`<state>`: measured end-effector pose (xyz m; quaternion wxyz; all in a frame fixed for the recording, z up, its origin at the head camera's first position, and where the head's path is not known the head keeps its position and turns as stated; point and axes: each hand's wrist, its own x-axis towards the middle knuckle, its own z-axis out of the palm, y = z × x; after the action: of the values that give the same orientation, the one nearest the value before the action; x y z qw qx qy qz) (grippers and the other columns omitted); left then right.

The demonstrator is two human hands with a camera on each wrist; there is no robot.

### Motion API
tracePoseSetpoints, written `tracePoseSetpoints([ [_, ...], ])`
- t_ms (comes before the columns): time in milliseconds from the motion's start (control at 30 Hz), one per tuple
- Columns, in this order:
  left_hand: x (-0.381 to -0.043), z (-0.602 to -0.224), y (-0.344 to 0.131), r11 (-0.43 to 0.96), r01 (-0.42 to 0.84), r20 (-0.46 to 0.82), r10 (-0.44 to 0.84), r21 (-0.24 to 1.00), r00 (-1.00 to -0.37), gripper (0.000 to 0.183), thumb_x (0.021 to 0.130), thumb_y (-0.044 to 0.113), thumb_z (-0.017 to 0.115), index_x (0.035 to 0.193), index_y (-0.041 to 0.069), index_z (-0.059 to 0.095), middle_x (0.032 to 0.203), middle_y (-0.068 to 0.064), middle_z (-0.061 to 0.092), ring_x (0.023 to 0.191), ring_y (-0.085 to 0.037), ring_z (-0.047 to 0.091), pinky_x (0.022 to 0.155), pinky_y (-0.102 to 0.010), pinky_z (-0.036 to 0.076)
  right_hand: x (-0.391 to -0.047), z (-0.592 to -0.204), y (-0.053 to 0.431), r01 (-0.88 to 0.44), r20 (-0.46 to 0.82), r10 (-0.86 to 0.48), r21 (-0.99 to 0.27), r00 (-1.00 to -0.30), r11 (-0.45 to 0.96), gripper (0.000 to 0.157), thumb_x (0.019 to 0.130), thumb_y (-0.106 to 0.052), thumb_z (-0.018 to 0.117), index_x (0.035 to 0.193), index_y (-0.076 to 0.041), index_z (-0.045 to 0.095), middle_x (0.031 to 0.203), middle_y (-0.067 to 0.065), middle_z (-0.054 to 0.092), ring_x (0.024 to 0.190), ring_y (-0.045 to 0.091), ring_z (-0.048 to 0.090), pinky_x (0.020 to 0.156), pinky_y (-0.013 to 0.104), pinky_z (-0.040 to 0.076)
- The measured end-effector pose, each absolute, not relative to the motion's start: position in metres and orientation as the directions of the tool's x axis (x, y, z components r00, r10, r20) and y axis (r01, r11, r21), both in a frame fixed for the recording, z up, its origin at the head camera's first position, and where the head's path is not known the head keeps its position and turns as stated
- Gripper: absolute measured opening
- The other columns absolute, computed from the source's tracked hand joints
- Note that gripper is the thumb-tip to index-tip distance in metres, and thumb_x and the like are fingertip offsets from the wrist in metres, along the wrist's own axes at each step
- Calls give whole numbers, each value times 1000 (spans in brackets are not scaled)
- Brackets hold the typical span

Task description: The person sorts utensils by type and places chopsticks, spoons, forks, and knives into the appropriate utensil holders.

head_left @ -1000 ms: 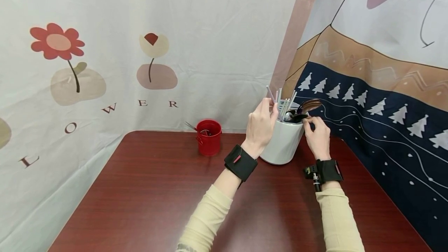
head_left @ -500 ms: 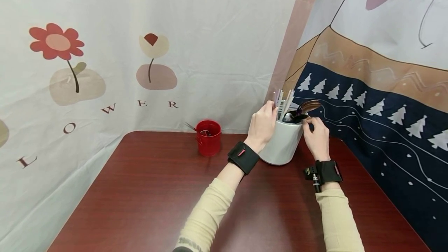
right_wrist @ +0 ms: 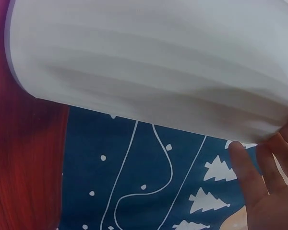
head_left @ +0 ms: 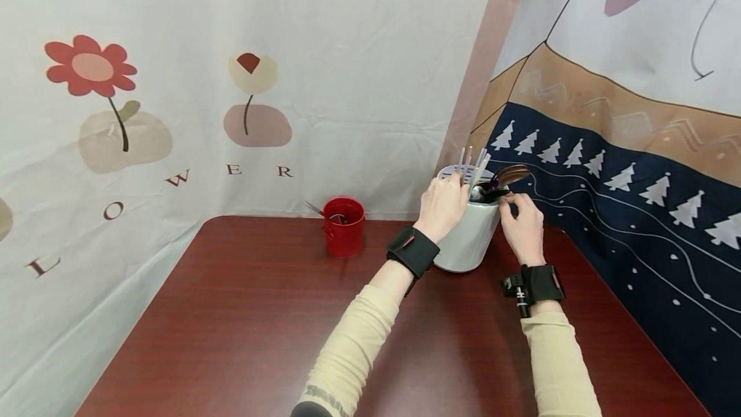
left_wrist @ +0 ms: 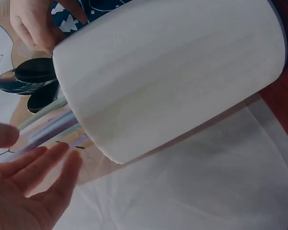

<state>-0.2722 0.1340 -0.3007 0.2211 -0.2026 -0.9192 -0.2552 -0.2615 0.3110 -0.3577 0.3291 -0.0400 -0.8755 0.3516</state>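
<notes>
A white utensil holder (head_left: 471,237) stands on the table, with thin pale straws (head_left: 480,169) and several dark spoons (head_left: 494,193) sticking out of its top. My left hand (head_left: 442,206) is at the left side of the rim, by the straws. In the left wrist view its thumb and fingers (left_wrist: 62,177) are spread apart on either side of purple and pale straws (left_wrist: 53,127). At the right rim, my right hand (head_left: 523,227) pinches the edge between thumb and fingers. The right wrist view shows those fingers (right_wrist: 249,172) against the holder's wall; the thumb is hidden there.
A small red bucket (head_left: 344,230) with metal handles poking out stands left of the holder, near the table's back edge. Behind the dark red table (head_left: 260,314) hangs a white printed cloth (head_left: 359,82). A navy cloth with trees (head_left: 631,237) borders the right side.
My left hand has moved right and slightly down along the rim. The straws by it have shifted right and stand more upright. The right hand stays on the rim.
</notes>
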Motion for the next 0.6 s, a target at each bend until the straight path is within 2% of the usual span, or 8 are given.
tracePoseSetpoints([
  [100, -271, -304, 130, 807, 460, 467, 266, 370, -843, 30, 101, 31, 44, 112, 11, 63, 104, -4, 69, 95, -21, 64, 70, -33, 54, -261, -358, 310, -160, 546, 303, -645, -781, 747, 31, 98, -25, 47, 105, 0, 65, 119, 14, 61, 119, 33, 54, 99, 50, 42],
  [233, -268, -311, 120, 773, 490, 484, 275, 403, -831, 31, 100, 29, 45, 118, 9, 61, 107, -5, 68, 99, -22, 63, 73, -32, 54, -261, -358, 310, -164, 546, 300, -645, -782, 747, 32, 99, -26, 47, 105, 0, 65, 119, 14, 61, 119, 34, 54, 99, 50, 42],
  [367, -256, -322, 106, 713, 563, 543, 301, 418, -784, 32, 99, 26, 48, 124, 8, 59, 117, -6, 66, 111, -22, 60, 86, -32, 52, -262, -359, 311, -172, 558, 298, -639, -775, 749, 32, 98, -26, 47, 105, 0, 65, 117, 15, 62, 118, 34, 55, 99, 50, 42],
  [533, -234, -342, 83, 695, 631, 646, 311, 345, -697, 34, 96, 26, 53, 123, 7, 59, 121, -8, 65, 119, -23, 57, 100, -32, 46, -262, -359, 312, -180, 567, 298, -637, -768, 749, 32, 98, -25, 47, 104, 0, 65, 116, 15, 62, 118, 34, 55, 100, 49, 41],
  [600, -226, -351, 73, 703, 633, 661, 310, 324, -683, 36, 95, 27, 56, 123, 6, 59, 122, -9, 64, 122, -25, 56, 102, -34, 45, -261, -359, 312, -180, 567, 298, -637, -768, 749, 32, 99, -25, 47, 104, 1, 65, 117, 15, 61, 118, 34, 55, 100, 50, 41],
])
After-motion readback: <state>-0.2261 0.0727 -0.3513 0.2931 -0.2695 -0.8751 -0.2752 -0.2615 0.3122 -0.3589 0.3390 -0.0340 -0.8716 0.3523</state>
